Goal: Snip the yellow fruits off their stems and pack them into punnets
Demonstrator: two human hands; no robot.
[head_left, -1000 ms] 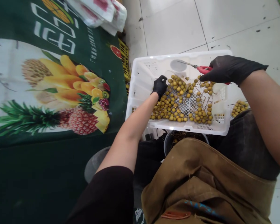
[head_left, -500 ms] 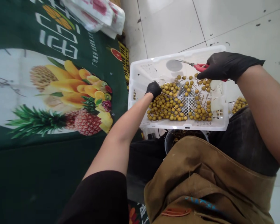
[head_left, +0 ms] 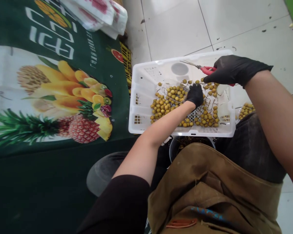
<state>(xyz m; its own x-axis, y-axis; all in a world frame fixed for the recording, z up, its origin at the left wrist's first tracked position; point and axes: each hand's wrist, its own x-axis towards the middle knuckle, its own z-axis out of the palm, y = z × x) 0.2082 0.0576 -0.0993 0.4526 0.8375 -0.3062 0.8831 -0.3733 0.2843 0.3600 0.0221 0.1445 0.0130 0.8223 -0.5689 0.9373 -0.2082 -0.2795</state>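
Note:
My right hand (head_left: pixel 230 71), in a black glove, grips red-handled scissors (head_left: pixel 205 69) whose thin blades point left over the far side of the crate. In a black glove too, my left hand (head_left: pixel 195 95) reaches down among the longans, its fingers curled. What those fingers hold, if anything, is hidden. Just left of it, a clear plastic container (head_left: pixel 164 88) with longans (head_left: pixel 175 93) in it sits on the fruit. Loose longans (head_left: pixel 158 109) lie at the crate's left, and longans on twigs (head_left: pixel 209 117) at its right.
The white plastic crate (head_left: pixel 158 65) has slotted walls. Below its near edge is a dark bucket (head_left: pixel 172 151) with twigs. Another clear container of longans (head_left: pixel 246 110) stands to the right. A green printed cover (head_left: pixel 63 148) fills the left, with plastic bags (head_left: pixel 112 16) on top.
My left hand has moved right, from the clear container's left side to the longans at its right. My right hand stays nearly in place with the scissors. The view has shifted slightly.

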